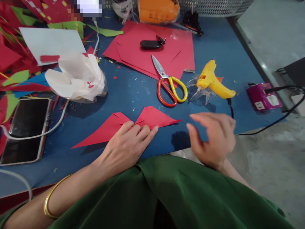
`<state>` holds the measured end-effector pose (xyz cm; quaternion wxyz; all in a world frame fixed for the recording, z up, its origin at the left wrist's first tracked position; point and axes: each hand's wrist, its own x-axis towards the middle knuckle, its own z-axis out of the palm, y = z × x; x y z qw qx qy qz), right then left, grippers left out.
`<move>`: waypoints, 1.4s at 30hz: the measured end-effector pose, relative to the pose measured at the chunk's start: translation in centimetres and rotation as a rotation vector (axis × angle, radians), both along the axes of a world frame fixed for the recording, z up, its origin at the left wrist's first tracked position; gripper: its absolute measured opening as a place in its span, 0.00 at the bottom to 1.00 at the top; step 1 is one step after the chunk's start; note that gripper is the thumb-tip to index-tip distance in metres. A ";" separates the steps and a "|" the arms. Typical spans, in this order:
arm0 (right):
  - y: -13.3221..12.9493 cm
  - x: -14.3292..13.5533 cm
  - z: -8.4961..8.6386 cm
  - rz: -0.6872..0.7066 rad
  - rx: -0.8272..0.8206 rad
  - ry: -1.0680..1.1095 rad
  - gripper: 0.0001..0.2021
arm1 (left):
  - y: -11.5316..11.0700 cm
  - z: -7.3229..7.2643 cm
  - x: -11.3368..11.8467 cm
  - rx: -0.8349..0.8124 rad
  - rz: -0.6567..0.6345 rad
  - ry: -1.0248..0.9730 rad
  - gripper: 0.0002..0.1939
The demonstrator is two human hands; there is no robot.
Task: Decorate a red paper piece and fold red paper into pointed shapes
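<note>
A folded piece of red paper [156,117] lies near the table's front edge, with two peaks and long pointed ends to the left and right. My left hand [130,140] rests over its middle, fingers bent and pressing the paper down; the part beneath is hidden. My right hand [213,136] hovers right of the paper's tip, thumb and forefinger apart, with nothing visible between them. Beyond the paper lie scissors [164,76] with one red and one yellow handle. Above my right hand, a yellow glue gun [211,79] sits with its nozzle over crumpled clear plastic.
Red sheets [135,44] carry a black key fob [151,44]. At left are a phone [27,127], a white cable, a white paper-lined container [77,78] and coloured scraps [11,54]. A purple box [264,97] with a black cord stands at the right edge.
</note>
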<state>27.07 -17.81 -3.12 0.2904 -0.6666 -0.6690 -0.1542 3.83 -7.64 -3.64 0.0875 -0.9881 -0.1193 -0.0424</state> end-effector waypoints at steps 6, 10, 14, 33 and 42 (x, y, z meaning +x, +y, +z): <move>0.0 -2.9 -2.0 0.420 -0.205 -0.043 0.19 | -0.1 0.3 0.0 0.014 0.005 0.015 0.21; -0.2 -3.2 -2.6 0.407 -0.268 -0.109 0.23 | 0.0 0.2 0.0 0.013 0.004 0.009 0.22; -0.4 -3.4 -2.2 0.382 -0.278 -0.231 0.25 | 0.0 -0.2 -0.1 0.011 0.000 -0.037 0.22; -1.8 -3.1 -1.7 0.195 -0.128 -0.190 0.32 | -0.6 0.3 -0.3 -0.002 0.051 -0.036 0.20; -0.6 -3.8 -3.0 0.414 -0.222 -0.120 0.25 | -0.5 -0.2 -0.3 0.025 0.040 -0.068 0.19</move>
